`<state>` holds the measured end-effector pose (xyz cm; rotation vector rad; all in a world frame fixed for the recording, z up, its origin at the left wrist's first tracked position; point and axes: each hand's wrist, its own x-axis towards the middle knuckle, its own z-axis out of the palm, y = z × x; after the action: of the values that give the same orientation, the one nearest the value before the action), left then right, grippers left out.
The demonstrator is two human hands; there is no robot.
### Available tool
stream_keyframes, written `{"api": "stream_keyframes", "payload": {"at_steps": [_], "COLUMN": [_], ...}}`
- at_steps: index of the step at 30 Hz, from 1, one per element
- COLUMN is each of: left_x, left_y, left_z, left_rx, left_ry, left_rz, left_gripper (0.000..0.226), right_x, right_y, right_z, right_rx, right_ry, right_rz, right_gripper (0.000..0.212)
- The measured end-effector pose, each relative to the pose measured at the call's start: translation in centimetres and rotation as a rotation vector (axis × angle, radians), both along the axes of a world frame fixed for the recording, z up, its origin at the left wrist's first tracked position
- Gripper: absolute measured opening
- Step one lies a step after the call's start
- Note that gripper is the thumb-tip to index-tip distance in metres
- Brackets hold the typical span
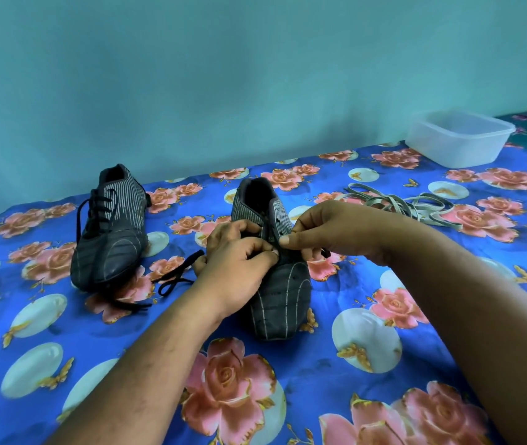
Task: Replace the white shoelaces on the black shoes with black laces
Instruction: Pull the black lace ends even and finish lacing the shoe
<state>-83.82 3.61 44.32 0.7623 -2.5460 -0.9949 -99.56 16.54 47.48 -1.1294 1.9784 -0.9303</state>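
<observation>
Two black striped shoes stand on the flowered cloth. The left shoe [108, 232] is laced with a black lace whose ends trail off its toe. The right shoe [280, 293] sits between my hands, toe toward me. My left hand [239, 261] pinches a black lace [175, 277] at the shoe's eyelets; its loose end lies on the cloth to the left. My right hand [329, 232] pinches the lace on the shoe's right side. The white laces [416, 207] lie in a loose heap behind my right hand.
A clear plastic tub [458, 139] stands at the back right by the blue wall. The blue flowered cloth [288, 396] covers the whole surface, whose left edge falls away at the far left.
</observation>
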Motion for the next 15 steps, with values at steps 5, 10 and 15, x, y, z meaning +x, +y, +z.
{"api": "stream_keyframes", "payload": {"at_steps": [5, 10, 15], "left_x": [-0.1, 0.1, 0.4], "left_y": [0.2, 0.2, 0.3], "left_z": [-0.2, -0.3, 0.2], "left_rx": [0.057, -0.059, -0.24], "left_ry": [0.095, 0.117, 0.076], "left_rz": [0.0, 0.039, 0.053], "left_gripper": [0.01, 0.018, 0.016], "right_x": [0.6, 0.3, -0.8], "right_y": [0.1, 0.3, 0.6], "right_z": [0.5, 0.6, 0.5], "right_rx": [-0.038, -0.077, -0.193], "right_ry": [0.155, 0.283, 0.568], "right_rz": [-0.053, 0.029, 0.249], "right_gripper": [0.029, 0.015, 0.006]}}
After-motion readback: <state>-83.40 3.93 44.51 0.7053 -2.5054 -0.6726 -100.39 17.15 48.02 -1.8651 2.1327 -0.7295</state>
